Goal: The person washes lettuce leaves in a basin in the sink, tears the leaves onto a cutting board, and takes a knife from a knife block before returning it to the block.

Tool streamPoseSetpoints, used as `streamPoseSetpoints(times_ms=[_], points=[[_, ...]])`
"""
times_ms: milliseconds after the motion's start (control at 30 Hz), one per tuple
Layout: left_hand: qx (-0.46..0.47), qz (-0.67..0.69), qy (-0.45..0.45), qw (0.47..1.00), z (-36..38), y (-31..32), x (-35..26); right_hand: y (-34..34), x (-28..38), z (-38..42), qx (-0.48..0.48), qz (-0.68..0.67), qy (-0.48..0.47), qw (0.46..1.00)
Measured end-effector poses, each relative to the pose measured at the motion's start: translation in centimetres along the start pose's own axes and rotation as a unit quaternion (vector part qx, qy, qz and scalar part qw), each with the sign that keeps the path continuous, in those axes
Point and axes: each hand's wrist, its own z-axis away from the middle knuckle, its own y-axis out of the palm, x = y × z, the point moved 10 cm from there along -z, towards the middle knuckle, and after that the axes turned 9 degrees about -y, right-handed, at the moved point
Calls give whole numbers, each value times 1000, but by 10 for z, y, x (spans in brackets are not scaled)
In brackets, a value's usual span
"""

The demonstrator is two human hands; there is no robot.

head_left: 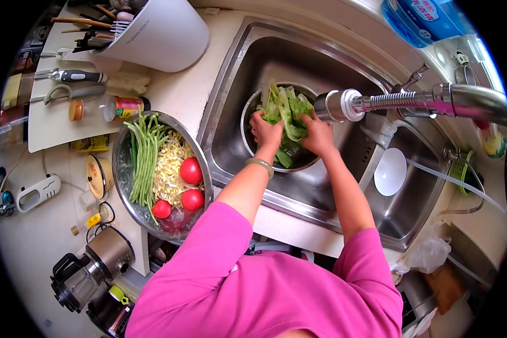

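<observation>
Green and pale-stemmed, the leafy greens (pixel 287 112) are a loose bunch of broad leaves with whitish ribs, standing up out of a round metal bowl (pixel 248 121) that sits in the left basin of the steel sink (pixel 231 84). Darker leaves lie lower in the bowl, toward six o'clock from the bunch.

I hold the bunch from both sides. My left hand (pixel 266 132) is at about eight o'clock of the greens, fingers curled into the leaves and gripping them; a pale green bangle (pixel 260 164) rings that wrist. My right hand (pixel 317 135) is at about four o'clock of the bunch, also closed on the leaves, its knuckles toward me. Both hands are touching the greens, and the bunch rises between them.

At three o'clock from the greens, just beside them, is the chrome faucet head (pixel 338 105), pointing at the leaves.

At nine o'clock of the sink, on the counter, is a wide steel basin (pixel 205 163) holding long green beans (pixel 143 158), pale bean sprouts (pixel 172 169) and red tomatoes (pixel 190 170). At five o'clock of the bowl, in the right basin, lies a white round dish (pixel 390 172). At eleven o'clock stands a white utensil holder (pixel 158 34).
</observation>
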Motion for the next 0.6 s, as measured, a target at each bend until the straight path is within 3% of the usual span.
streamPoseSetpoints(times_ms=[33, 100, 133, 167, 200, 233, 333, 400, 433, 467, 533, 600], points=[[1, 43, -5, 999, -7, 2, 2, 13, -19, -7, -9, -107, 19, 994], [29, 107, 16, 994, -28, 15, 10, 28, -30, -16, -50, -143, 1, 988], [117, 210, -26, 970, -32, 35, 17, 21, -22, -18, -68, -163, -8, 984], [203, 308, -69, 927, -32, 54, 21, 34, -20, -20, -18, -119, 65, 991], [282, 398, -108, 866, -27, 68, 21, 36, -13, -18, -26, -251, 81, 964], [256, 405, -118, 870, -29, 68, 24, 39, -7, -17, -37, -380, 94, 919], [114, 291, -40, 949, -20, 35, 11, 38, -11, -6, -89, -476, 93, 870], [20, 114, -79, 990, 1, 10, 5, 35, -26, 2, -148, -428, 60, 890], [-5, 16, -109, 994, 15, -1, 1, 12, -19, 9, -150, -295, 62, 942], [-30, -81, -134, 987, 26, -13, -5, 6, -15, 13, -128, -236, 79, 960], [-7, -148, -126, 981, 35, -17, -9, 0, -3, 19, -84, -115, 113, 983], [30, -223, -87, 970, 42, -12, -11, 7, 20, 22, 29, 24, 119, 992]])
